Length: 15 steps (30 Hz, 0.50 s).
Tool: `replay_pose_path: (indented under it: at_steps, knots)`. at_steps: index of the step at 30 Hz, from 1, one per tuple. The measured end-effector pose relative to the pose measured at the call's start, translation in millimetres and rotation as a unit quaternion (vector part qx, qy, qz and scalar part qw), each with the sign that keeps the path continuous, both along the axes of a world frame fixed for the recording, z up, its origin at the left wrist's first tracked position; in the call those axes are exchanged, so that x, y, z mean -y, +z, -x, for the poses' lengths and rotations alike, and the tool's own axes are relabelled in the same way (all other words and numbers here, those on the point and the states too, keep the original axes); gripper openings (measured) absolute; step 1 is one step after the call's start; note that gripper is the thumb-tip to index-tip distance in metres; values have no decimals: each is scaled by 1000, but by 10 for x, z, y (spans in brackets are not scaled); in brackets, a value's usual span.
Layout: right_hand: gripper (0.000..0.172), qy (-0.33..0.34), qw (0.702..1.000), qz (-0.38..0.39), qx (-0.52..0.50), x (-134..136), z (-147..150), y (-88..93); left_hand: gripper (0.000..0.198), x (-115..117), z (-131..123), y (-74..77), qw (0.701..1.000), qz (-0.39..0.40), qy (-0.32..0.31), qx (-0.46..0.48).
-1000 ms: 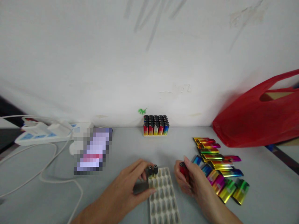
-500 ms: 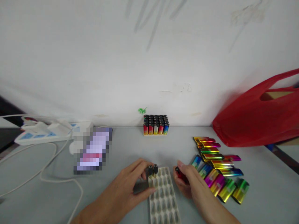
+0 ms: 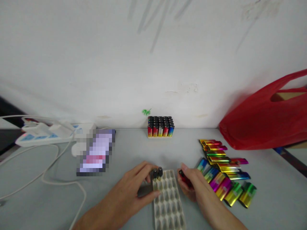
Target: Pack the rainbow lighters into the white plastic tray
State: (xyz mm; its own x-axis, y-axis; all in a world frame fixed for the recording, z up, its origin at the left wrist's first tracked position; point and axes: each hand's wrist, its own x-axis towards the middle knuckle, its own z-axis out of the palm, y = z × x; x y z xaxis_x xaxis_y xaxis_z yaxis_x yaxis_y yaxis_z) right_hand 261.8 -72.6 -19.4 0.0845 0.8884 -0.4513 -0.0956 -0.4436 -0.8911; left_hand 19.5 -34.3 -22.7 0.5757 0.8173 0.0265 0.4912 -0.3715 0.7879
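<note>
A pale tray (image 3: 166,204) with rows of slots lies at the front centre, and two black-topped lighters (image 3: 157,173) stand in its far left corner. My left hand (image 3: 136,185) is at the tray's left edge, thumb and fingers apart, the fingertips partly behind the lighters. Right of the tray, my right hand (image 3: 195,185) is closed around a red lighter (image 3: 185,179) with its black top showing. Beside that hand lie several shiny coloured lighters (image 3: 224,188). Against the wall stands a filled block of black-topped lighters (image 3: 160,130).
A red bag (image 3: 261,121) leans at the back right. On the left are a white power strip (image 3: 45,134), loose white cables (image 3: 57,183) and a pixelated phone (image 3: 97,153). A wall (image 3: 107,64) bounds the grey table (image 3: 129,147) at the back.
The view has shifted very slightly. Both hands keep nearly the same pose, and the two lighters remain in the tray.
</note>
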Motion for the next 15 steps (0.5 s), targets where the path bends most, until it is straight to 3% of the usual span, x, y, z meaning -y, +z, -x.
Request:
replay_pose_path:
  at_steps: [9, 15]
  knots:
    - [86, 50, 996, 3, 77, -8, 20, 169, 36, -1, -1, 9, 1000, 3, -3, -4]
    - [80, 56, 996, -9, 69, -7, 3, 194, 40, -5, -1, 11, 1000, -4, 9, -4]
